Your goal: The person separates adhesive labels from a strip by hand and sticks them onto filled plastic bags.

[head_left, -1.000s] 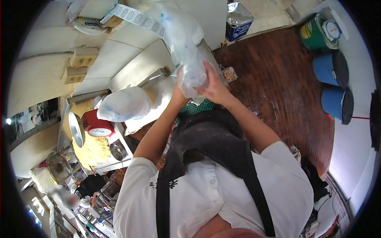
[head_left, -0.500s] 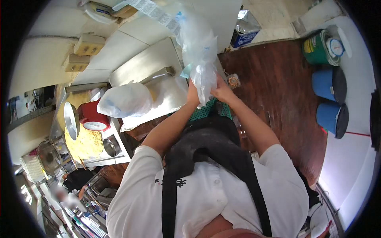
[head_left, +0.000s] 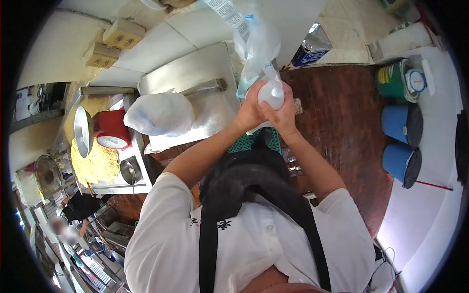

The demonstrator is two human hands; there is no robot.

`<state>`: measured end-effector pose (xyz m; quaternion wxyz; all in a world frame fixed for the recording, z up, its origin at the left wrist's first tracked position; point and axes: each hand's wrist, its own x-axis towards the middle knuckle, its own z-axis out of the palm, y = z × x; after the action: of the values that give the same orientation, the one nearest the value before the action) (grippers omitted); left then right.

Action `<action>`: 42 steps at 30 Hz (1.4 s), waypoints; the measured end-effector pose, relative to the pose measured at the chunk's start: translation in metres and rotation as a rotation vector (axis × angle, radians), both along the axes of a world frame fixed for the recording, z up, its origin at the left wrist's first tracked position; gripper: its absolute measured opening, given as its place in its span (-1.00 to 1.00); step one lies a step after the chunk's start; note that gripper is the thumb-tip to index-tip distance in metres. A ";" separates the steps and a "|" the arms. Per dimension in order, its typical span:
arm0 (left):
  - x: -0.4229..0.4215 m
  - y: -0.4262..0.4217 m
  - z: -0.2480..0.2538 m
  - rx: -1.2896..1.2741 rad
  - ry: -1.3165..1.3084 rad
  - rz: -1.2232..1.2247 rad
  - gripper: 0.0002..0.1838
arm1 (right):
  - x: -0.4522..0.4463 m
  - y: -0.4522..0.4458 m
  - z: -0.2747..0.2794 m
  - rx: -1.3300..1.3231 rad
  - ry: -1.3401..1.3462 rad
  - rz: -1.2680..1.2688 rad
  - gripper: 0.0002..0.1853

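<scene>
A translucent plastic bag (head_left: 261, 44) hangs against the tiled wall in front of me, beside a strip of printed paper (head_left: 227, 14). My left hand (head_left: 251, 108) and my right hand (head_left: 284, 110) are wrapped around its lower part, pressing a rounded white bulge between them. Both hands are closed on the plastic, with the thumbs nearest me. What fills the bulge, if anything, I cannot make out. To the left of my hands a full, tied-looking white plastic bag (head_left: 161, 115) rests on the metal-topped counter (head_left: 212, 110).
Further left are a red scale (head_left: 110, 129), a steel bowl (head_left: 84, 132), a yellow heap (head_left: 93, 163) and a metal pot (head_left: 130, 170). A blue tin (head_left: 311, 49) stands ahead; blue bins (head_left: 400, 163) stand right. Below my hands is a green crate (head_left: 271, 139). Another person (head_left: 80, 207) is at lower left.
My hands have come up and closer together, now wrapped round the bag's lower part. The loose hanging end is gathered into a rounded bulge. The view has shifted slightly.
</scene>
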<state>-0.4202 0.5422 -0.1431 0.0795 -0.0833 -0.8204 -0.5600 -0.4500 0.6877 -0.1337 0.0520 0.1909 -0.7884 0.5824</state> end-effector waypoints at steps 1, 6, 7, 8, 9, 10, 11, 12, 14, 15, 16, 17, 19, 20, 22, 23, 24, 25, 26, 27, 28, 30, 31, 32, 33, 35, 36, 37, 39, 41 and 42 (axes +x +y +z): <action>0.007 0.007 -0.012 0.045 -0.037 0.073 0.04 | 0.005 0.001 -0.010 -0.064 -0.011 -0.015 -0.07; 0.026 0.002 -0.068 0.070 -0.163 0.141 0.02 | 0.034 0.003 -0.088 0.187 0.135 -0.058 -0.05; 0.022 -0.008 -0.069 -0.058 -0.229 0.060 0.00 | 0.037 0.012 -0.114 0.327 0.163 -0.065 -0.04; 0.028 -0.023 -0.071 -0.181 -0.308 -0.014 -0.02 | 0.044 0.026 -0.140 0.374 0.139 0.009 -0.04; 0.032 -0.040 -0.072 -0.304 -0.386 -0.085 -0.04 | 0.049 0.043 -0.163 0.419 0.115 0.087 -0.04; 0.023 -0.067 -0.075 -0.264 -0.465 -0.323 -0.15 | 0.049 0.049 -0.174 0.462 0.097 0.155 -0.03; 0.014 -0.079 -0.060 -0.271 -0.518 -0.167 -0.22 | 0.051 0.050 -0.153 0.411 -0.043 0.154 -0.04; 0.003 -0.086 -0.031 -0.278 -0.570 -0.017 -0.28 | 0.053 0.050 -0.110 0.357 -0.185 0.147 -0.06; -0.025 -0.092 -0.032 -0.244 -0.362 0.212 -0.45 | 0.064 0.047 -0.082 0.325 -0.288 0.058 -0.10; -0.045 -0.091 -0.055 -0.199 -0.104 0.282 -0.55 | 0.069 0.045 -0.083 0.348 -0.251 -0.025 -0.13; -0.065 -0.086 -0.066 -0.282 -0.010 0.274 -0.58 | 0.076 0.043 -0.081 0.373 -0.215 -0.109 -0.16; -0.081 -0.079 -0.074 -0.361 0.084 0.266 -0.61 | 0.084 0.046 -0.077 0.438 -0.293 -0.097 -0.20; -0.090 -0.075 -0.071 -0.338 0.107 0.238 -0.66 | 0.095 0.058 -0.055 0.567 -0.443 -0.077 -0.30; -0.085 -0.076 -0.066 -0.243 0.031 0.219 -0.68 | 0.104 0.064 -0.041 0.596 -0.561 -0.010 -0.36; -0.062 -0.084 -0.046 -0.046 -0.112 0.217 -0.73 | 0.120 0.066 0.001 0.634 -0.797 0.128 -0.48; -0.037 -0.092 -0.029 0.058 -0.184 0.233 -0.76 | 0.128 0.061 0.016 0.605 -0.801 0.183 -0.52; -0.023 -0.099 -0.017 0.157 -0.259 0.246 -0.78 | 0.136 0.054 0.031 0.572 -0.804 0.237 -0.56; -0.023 -0.106 -0.010 0.116 -0.263 0.222 -0.77 | 0.141 0.045 0.047 0.537 -0.805 0.292 -0.60; -0.017 -0.112 -0.005 0.080 -0.272 0.211 -0.76 | 0.144 0.033 0.064 0.482 -0.807 0.320 -0.60; -0.012 -0.119 -0.001 0.050 -0.276 0.208 -0.75 | 0.140 0.013 0.085 0.435 -0.803 0.354 -0.60; -0.022 -0.121 -0.004 0.001 -0.140 0.130 -0.73 | 0.132 -0.006 0.098 0.396 -0.790 0.387 -0.61; -0.065 -0.112 -0.019 -0.094 0.129 -0.007 -0.67 | 0.118 -0.033 0.108 0.417 -0.551 0.379 -0.61; -0.082 -0.106 -0.031 -0.168 0.067 -0.025 -0.63 | 0.113 -0.045 0.112 0.426 -0.437 0.381 -0.61; -0.101 -0.098 -0.043 -0.242 0.005 -0.043 -0.59 | 0.109 -0.057 0.127 0.388 -0.395 0.353 -0.63; -0.103 -0.097 -0.037 -0.231 -0.095 -0.060 -0.56 | 0.105 -0.063 0.136 0.356 -0.402 0.357 -0.62; -0.097 -0.097 -0.001 -0.134 -0.330 -0.090 -0.51 | 0.098 -0.069 0.146 0.281 -0.422 0.354 -0.62; -0.087 -0.096 0.015 -0.044 -0.470 -0.110 -0.48 | 0.099 -0.069 0.145 0.264 -0.432 0.334 -0.62; -0.080 -0.098 0.011 0.011 -0.491 -0.090 -0.45 | 0.099 -0.067 0.143 0.246 -0.442 0.314 -0.61; -0.079 -0.106 0.006 0.108 -0.522 -0.060 -0.36 | 0.091 -0.061 0.137 0.220 -0.448 0.268 -0.61; -0.081 -0.100 -0.003 0.083 -0.380 0.116 -0.34 | 0.087 -0.053 0.127 0.214 -0.472 0.236 -0.62; -0.085 -0.096 -0.002 0.073 -0.300 0.207 -0.32 | 0.086 -0.054 0.127 0.190 -0.459 0.236 -0.63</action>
<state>-0.5051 0.4460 -0.1456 0.0164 0.0891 -0.8064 -0.5844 -0.3642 0.6341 -0.0068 -0.2143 0.1484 -0.8031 0.5358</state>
